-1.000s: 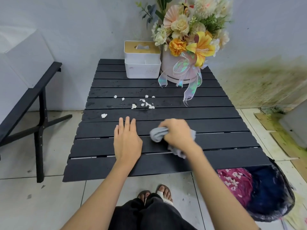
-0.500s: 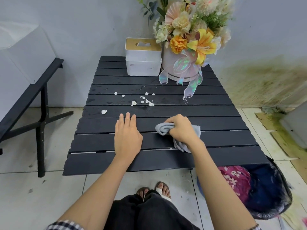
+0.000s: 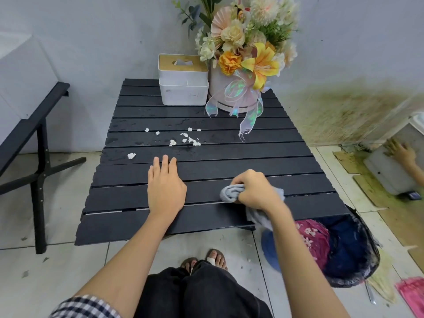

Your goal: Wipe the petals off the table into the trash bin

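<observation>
Petals (image 3: 183,139) lie beyond my flat left hand (image 3: 165,187); my right hand (image 3: 253,191) bunches the cloth (image 3: 229,193), which I should spread before sweeping toward the bin (image 3: 351,255).

White petals (image 3: 183,138) lie scattered mid-table (image 3: 263,157); the black-lined trash bin (image 3: 353,255) stands below.

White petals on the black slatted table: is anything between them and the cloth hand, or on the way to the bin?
Nothing visible blocks either. Bare slats separate the white petals from the right hand gripping the grey cloth. The black-lined trash bin sits below the black slatted table's near right corner.
</observation>
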